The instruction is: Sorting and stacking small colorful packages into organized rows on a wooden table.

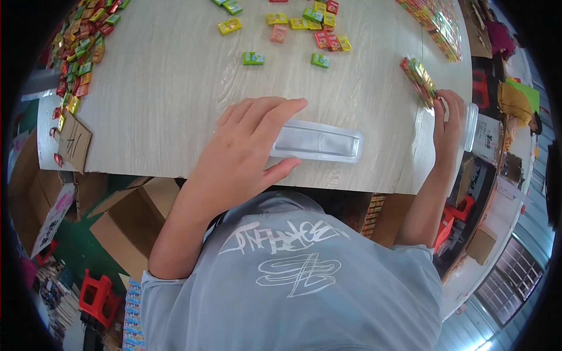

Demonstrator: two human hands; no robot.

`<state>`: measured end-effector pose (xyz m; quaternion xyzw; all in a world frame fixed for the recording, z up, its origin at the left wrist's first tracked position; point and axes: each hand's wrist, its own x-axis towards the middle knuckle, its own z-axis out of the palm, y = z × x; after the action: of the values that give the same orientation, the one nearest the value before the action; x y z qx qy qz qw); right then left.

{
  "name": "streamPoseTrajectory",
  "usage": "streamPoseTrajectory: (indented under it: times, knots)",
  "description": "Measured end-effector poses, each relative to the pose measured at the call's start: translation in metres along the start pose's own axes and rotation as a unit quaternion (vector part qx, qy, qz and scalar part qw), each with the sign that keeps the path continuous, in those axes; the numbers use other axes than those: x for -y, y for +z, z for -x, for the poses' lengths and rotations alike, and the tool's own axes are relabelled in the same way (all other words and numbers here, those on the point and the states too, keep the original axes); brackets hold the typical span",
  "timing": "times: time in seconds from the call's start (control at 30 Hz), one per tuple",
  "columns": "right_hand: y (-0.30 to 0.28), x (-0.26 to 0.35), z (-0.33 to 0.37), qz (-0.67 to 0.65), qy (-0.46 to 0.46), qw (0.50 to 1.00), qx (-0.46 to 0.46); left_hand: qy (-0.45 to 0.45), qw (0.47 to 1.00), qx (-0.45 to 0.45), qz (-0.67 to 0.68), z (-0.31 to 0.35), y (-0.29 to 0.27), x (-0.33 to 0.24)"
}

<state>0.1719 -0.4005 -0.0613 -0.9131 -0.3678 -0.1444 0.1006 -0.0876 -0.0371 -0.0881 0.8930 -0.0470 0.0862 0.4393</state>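
Observation:
A clear, long plastic tray [319, 142] lies on the table in front of me. My left hand [243, 143] is over its left end, thumb and fingers spread apart, and hides that end; whether it touches the tray I cannot tell. Off to the right, my right hand [448, 120] has its fingers closed at the near end of a filled clear pack [418, 79]. Small red, green and yellow boxes show in a row inside that pack. Beside the right wrist, at the table's edge, clear plastic trays [470, 126] are partly hidden.
Loose small boxes [313, 23] are scattered at the far middle; a green one [253, 58] lies nearer. A heap of boxes [82, 52] covers the far left. Filled packs [436, 26] stand in rows at the far right. Cardboard boxes [132, 219] sit below the near left edge.

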Motion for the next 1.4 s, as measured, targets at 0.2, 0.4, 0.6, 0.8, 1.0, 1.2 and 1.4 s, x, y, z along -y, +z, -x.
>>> streamPoseTrajectory:
  times: [0.2, 0.4, 0.6, 0.8, 1.0, 1.2, 1.4]
  knots:
    - [0.01, 0.0, -0.002, -0.016, 0.001, 1.0, 0.01, 0.002, 1.0, -0.001, 0.003, 0.0, 0.001, 0.001]
    - [0.003, 0.045, -0.019, 0.024, -0.015, 0.999, -0.046, 0.03, 0.999, -0.002, -0.01, -0.004, 0.002, 0.0]
    - [0.026, 0.132, -0.061, -0.104, -0.165, 0.98, 0.041, 0.039, 0.999, -0.019, -0.007, -0.002, 0.0, 0.001]
    - [0.052, 0.16, -0.077, -0.1, -0.266, 0.958, 0.033, 0.029, 0.999, -0.032, -0.008, 0.001, 0.002, 0.002]
    - [0.058, 0.175, -0.076, -0.128, -0.26, 0.956, 0.04, 0.026, 0.999, -0.034, -0.009, 0.0, 0.001, 0.0]
    - [0.061, 0.181, -0.091, -0.064, -0.245, 0.967, -0.013, 0.022, 0.999, -0.029, -0.015, -0.001, 0.002, 0.0]
    - [0.064, 0.183, -0.083, -0.119, -0.237, 0.964, 0.028, 0.021, 0.999, -0.025, -0.014, -0.002, 0.0, 0.0]
